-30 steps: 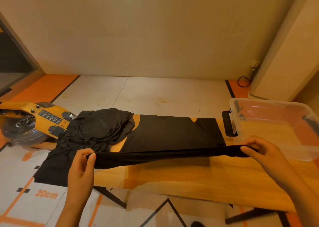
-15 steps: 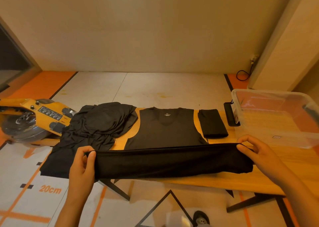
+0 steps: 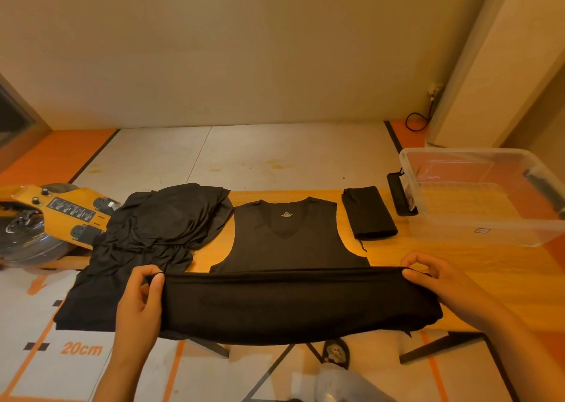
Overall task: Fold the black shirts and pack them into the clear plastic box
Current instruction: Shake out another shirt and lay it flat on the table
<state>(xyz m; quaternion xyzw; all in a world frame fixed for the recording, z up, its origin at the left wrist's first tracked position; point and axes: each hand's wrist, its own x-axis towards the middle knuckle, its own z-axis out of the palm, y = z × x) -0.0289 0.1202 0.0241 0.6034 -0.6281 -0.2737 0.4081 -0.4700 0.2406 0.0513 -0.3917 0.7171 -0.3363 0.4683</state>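
At table (image 3: 458, 268) edge, left fingers (image 3: 154, 288) and right fingers (image 3: 415, 278) pinch shirt (image 3: 284, 249) hem, neckline pointing away.

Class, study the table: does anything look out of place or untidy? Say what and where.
The heap of shirts at the table's left end is crumpled and hangs over the edge. One folded shirt lies beside the box, not in it. Otherwise nothing stands out.

Beige wall (image 3: 244, 50), grey floor (image 3: 244, 157) with orange border, wooden table (image 3: 428, 258)
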